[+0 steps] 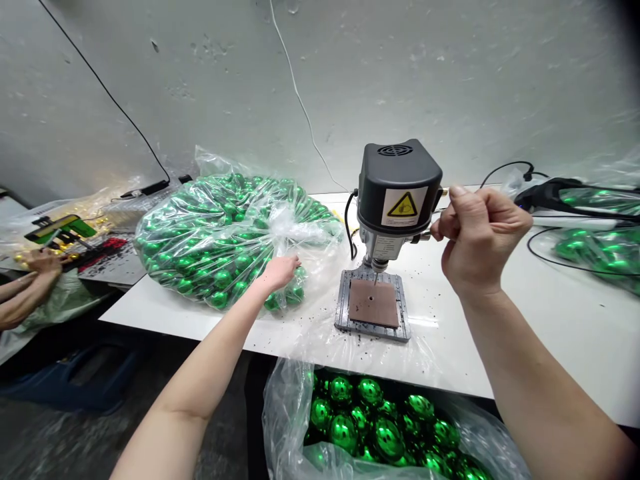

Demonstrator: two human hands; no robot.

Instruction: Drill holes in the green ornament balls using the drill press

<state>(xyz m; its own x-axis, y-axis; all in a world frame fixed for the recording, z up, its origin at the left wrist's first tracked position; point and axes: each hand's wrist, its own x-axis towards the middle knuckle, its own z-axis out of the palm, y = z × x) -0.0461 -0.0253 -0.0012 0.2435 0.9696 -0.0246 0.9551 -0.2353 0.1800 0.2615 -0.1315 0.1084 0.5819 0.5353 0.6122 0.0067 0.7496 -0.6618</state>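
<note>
My left hand (283,272) reaches to the gathered mouth of a large clear plastic bag (287,227) packed with shiny green baubles (223,277). Its fingers are curled down among the plastic and baubles; what they hold is hidden. On the right, my right hand (480,233) is closed round the feed lever of a small black bench drill press (400,177). The thin drill bit (376,279) points down over a brown square plate (363,308) with a dark hole, lying on the grey metal base (343,323). No bauble sits under the bit.
Below the front edge of the white table (280,343), an open clear bag (287,413) holds more green baubles. Dark crumbs surround the drill base. At left, another person's hands (45,261) work near a green device (73,229). Black cables and bagged baubles (593,250) lie at right.
</note>
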